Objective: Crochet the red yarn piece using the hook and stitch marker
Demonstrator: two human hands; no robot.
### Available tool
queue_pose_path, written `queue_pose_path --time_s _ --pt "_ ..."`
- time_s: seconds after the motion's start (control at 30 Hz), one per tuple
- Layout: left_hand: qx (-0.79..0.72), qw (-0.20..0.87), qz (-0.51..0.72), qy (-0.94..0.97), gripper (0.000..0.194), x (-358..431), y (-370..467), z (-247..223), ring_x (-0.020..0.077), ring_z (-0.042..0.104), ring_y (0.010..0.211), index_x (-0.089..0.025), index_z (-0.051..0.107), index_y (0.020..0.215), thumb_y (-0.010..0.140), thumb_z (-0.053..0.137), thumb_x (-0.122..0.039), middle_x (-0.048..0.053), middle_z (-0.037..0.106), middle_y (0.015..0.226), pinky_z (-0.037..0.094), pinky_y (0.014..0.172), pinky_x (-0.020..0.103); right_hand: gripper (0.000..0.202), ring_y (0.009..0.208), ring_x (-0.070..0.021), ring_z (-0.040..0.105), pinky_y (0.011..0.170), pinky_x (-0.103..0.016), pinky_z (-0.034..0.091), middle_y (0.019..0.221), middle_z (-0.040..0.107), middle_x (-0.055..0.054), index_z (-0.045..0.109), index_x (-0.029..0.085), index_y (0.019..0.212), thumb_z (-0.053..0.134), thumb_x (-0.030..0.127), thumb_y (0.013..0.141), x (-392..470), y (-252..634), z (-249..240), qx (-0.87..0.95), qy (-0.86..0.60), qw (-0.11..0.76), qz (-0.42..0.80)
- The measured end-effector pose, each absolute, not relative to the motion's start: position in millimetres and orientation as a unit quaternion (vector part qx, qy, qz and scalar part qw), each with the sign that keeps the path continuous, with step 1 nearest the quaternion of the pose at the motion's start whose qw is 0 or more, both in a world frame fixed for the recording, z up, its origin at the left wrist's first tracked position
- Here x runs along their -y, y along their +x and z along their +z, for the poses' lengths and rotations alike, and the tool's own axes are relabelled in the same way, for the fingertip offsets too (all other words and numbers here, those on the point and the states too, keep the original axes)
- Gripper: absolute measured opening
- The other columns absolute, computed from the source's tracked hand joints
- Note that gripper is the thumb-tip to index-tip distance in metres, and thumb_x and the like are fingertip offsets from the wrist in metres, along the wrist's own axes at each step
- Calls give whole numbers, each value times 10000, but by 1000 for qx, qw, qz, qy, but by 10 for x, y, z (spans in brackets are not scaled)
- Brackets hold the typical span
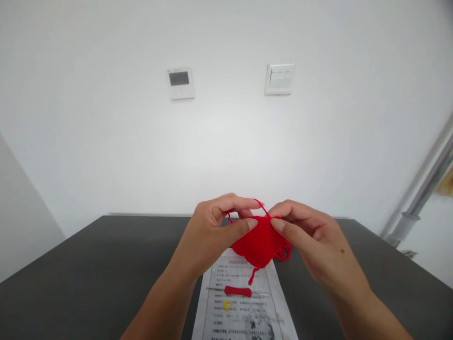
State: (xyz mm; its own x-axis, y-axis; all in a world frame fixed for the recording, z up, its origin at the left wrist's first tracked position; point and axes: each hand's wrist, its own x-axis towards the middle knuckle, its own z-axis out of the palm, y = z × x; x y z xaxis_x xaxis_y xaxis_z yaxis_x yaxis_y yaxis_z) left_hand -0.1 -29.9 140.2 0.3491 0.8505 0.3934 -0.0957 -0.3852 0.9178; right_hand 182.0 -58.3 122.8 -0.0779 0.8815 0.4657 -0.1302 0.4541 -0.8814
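Observation:
A small red crocheted piece (261, 242) hangs above the table, gripped from both sides. My left hand (215, 226) pinches its left upper edge between thumb and fingers. Its right upper edge is pinched by my right hand (311, 236). A loop of red yarn (261, 204) arches between the two hands, and a short yarn tail (253, 275) dangles from the piece's bottom. Below it, on a printed paper sheet (244, 307), lie a crochet hook with a red handle (238, 291) and a small yellow ring marker (227, 305).
The dark grey table (88, 278) runs to a white wall. On the wall sit a small control panel (180, 82) and a light switch plate (279, 79). A metal pole (421, 193) slants up at the right edge.

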Motion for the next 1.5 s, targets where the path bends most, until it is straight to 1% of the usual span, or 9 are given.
queue_pose_path --time_s 0.13,0.37,0.67,0.83,0.93,1.0,1.27,1.4,1.5 --pt "-289 483 496 661 205 293 -8 1397 120 621 757 -282 832 952 790 756 -181 -6 701 856 486 665 219 104 505 -68 476 484 -166 375 570 603 46 728 202 752 714 246 846 586 1818 1283 600 -328 593 426" --pt "-290 505 490 649 204 306 8 1410 119 622 701 -257 832 953 774 762 -190 8 706 830 489 621 220 85 494 -74 470 470 -180 364 573 618 35 713 190 748 740 254 796 610 1823 1296 599 -341 585 427" --pt "-304 501 485 649 198 316 -1 1427 107 609 681 -264 832 951 778 763 -196 2 706 835 483 614 213 99 497 -78 455 478 -191 353 571 600 34 710 189 755 720 264 818 591 1823 1273 601 -347 584 421" --pt "-301 503 483 650 193 306 -9 1413 106 602 680 -268 830 959 793 756 -204 1 702 848 479 613 217 97 509 -92 486 488 -206 374 595 628 28 712 195 774 724 277 823 604 1842 1294 608 -353 565 431" --pt "-298 502 484 652 191 301 -16 1410 114 609 701 -265 829 966 793 766 -214 7 708 887 484 623 226 96 509 -100 494 490 -216 382 598 632 26 706 197 767 729 277 813 617 1832 1311 606 -357 575 418" --pt "-301 493 487 656 192 302 -19 1415 122 616 728 -263 828 963 788 770 -209 6 708 890 487 639 230 99 508 -102 499 486 -218 382 601 638 22 700 196 752 724 271 812 624 1818 1312 604 -355 581 414" --pt "-291 426 511 687 184 335 1 1442 138 634 817 -255 827 932 794 752 -159 -8 700 842 491 717 229 138 537 -107 513 485 -215 383 634 658 8 711 198 769 677 276 877 590 1825 1257 626 -351 591 368" --pt "-284 438 507 686 126 316 -24 1450 139 633 805 -244 830 908 808 767 -201 1 717 863 485 689 228 127 534 -113 516 492 -221 396 623 655 8 717 204 763 682 269 866 592 1826 1258 623 -358 602 349" --pt "-274 477 505 665 74 266 -44 1471 136 628 744 -207 822 824 825 762 -250 16 738 813 484 677 238 134 538 -123 528 515 -233 417 611 650 1 711 198 747 691 280 852 605 1833 1263 608 -374 600 360"
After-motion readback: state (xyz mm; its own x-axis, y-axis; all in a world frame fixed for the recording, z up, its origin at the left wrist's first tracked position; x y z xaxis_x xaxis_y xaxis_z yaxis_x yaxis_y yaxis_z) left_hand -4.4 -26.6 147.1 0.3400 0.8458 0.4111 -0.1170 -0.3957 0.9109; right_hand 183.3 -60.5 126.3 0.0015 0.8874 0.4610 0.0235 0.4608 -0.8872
